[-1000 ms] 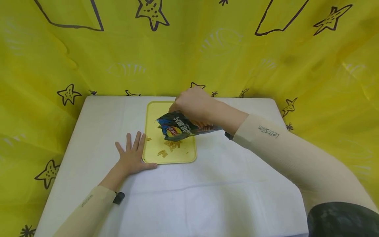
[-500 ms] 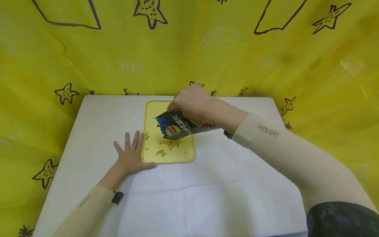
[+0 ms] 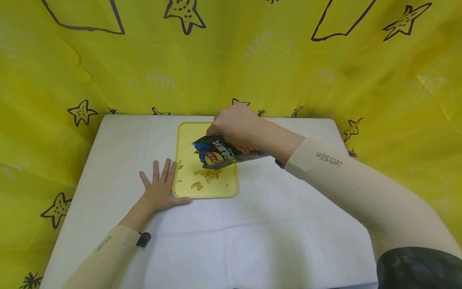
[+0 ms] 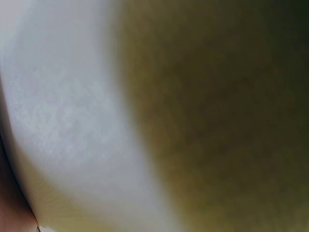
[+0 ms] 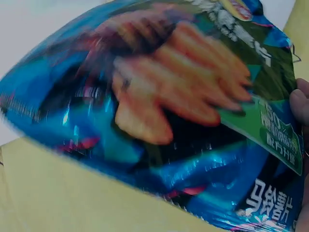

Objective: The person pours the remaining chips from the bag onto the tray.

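Note:
My right hand [image 3: 238,124] grips a dark blue-green bag of potato chips [image 3: 215,154] above the yellow tray [image 3: 187,132]. The bag lies tilted, its mouth end toward the left. In the right wrist view the printed front of the chip bag [image 5: 183,96] fills most of the picture, with fingers [image 5: 300,104] at its right edge. Broken chips [image 3: 208,174] lie on the tray below the bag, with a few bits near its left rim. My left hand [image 3: 159,193] is spread flat at the tray's near left corner, thumb along the front rim.
A white cloth covers the table [image 3: 270,241]. Behind it and at both sides hangs a yellow curtain [image 3: 216,72] with drawn starfish. The left wrist view is mostly blurred, with a beige sleeve [image 4: 217,121] over the white cloth.
More chip bits now lie near the tray's left rim, and the pile under the bag has spread a little. The bag has shifted only slightly; the left hand stays in place.

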### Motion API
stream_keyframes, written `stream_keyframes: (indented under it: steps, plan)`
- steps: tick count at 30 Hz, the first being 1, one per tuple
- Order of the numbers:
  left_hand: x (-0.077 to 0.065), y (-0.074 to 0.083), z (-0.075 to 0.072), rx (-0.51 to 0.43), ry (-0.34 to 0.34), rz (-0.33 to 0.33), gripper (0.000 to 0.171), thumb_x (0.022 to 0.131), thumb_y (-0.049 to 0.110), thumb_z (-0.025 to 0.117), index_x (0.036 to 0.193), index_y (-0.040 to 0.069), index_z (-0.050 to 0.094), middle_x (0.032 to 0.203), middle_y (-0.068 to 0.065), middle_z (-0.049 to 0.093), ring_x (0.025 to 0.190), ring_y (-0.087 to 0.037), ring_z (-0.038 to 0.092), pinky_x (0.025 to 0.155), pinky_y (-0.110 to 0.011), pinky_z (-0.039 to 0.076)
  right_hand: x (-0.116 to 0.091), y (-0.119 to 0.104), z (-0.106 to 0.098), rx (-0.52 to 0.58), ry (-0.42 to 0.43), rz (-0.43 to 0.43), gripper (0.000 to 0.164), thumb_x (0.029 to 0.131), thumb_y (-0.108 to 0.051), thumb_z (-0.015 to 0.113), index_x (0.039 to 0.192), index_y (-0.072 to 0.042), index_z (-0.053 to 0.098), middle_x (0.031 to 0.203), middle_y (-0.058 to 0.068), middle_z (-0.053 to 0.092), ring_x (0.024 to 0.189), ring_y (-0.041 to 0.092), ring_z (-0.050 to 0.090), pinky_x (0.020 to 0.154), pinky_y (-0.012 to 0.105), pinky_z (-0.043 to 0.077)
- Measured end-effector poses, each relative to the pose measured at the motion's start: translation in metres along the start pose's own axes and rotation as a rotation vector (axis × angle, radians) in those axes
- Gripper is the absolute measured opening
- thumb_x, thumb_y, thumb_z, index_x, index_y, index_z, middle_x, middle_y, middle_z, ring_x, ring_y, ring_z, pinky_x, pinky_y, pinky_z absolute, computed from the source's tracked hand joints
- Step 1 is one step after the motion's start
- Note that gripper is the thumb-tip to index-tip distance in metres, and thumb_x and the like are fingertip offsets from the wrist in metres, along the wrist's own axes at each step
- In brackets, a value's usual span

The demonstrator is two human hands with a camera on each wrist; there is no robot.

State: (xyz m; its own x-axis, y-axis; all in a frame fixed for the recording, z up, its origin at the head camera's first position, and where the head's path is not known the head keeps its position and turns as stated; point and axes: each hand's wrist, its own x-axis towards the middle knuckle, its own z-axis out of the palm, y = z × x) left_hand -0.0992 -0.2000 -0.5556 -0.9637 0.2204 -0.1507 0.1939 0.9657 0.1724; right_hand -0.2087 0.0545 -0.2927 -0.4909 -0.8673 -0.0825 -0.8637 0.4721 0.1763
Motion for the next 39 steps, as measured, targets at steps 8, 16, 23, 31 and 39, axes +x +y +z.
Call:
stream_keyframes:
  steps: [8,16,23,31,39]
  plan:
    - [0.0015,0.0022,-0.0034,-0.002,-0.009,-0.002,0.13,0.054,0.093,0.036,0.147,0.015,-0.012,0.152,-0.009,-0.017,0.132,-0.042,-0.024,0.085,-0.07,-0.022,0.0004,0.0,-0.0007,-0.031,-0.003,0.002,0.029,0.083,-0.015,0.066,0.1,-0.039,0.068,0.081,-0.01,0.066,0.058,0.015,0.052,0.047,0.035,0.043]
    - [0.0018,0.0016,-0.003,0.004,-0.008,0.006,0.13,0.054,0.094,0.033,0.147,0.014,-0.012,0.152,-0.009,-0.017,0.131,-0.043,-0.024,0.084,-0.07,-0.022,-0.0012,0.0,-0.0003,-0.016,-0.008,0.01,0.03,0.084,-0.015,0.066,0.101,-0.039,0.069,0.084,-0.01,0.067,0.062,0.015,0.055,0.049,0.035,0.046]
    - [0.0024,-0.0009,0.0002,0.018,-0.005,0.003,0.13,0.054,0.094,0.032,0.146,0.016,-0.014,0.152,-0.008,-0.018,0.131,-0.042,-0.025,0.083,-0.069,-0.025,-0.0011,0.0013,-0.001,-0.006,-0.029,0.014,0.033,0.079,-0.017,0.072,0.103,-0.039,0.067,0.085,-0.012,0.067,0.063,0.015,0.055,0.05,0.035,0.046]
    - [0.0019,-0.0001,-0.0002,0.009,0.003,0.01,0.13,0.055,0.093,0.035,0.147,0.014,-0.012,0.152,-0.01,-0.017,0.131,-0.043,-0.024,0.084,-0.071,-0.022,-0.0007,0.0016,0.0006,-0.009,-0.046,0.009,0.033,0.08,-0.015,0.07,0.103,-0.039,0.068,0.085,-0.01,0.067,0.064,0.015,0.056,0.05,0.035,0.046]
    - [0.0021,0.0002,0.0,0.023,-0.013,-0.003,0.13,0.054,0.095,0.029,0.146,0.015,-0.014,0.152,-0.009,-0.017,0.131,-0.043,-0.024,0.084,-0.07,-0.023,-0.003,0.0014,0.001,-0.008,-0.047,0.018,0.033,0.08,-0.016,0.07,0.104,-0.04,0.067,0.086,-0.01,0.067,0.064,0.015,0.055,0.049,0.035,0.046]
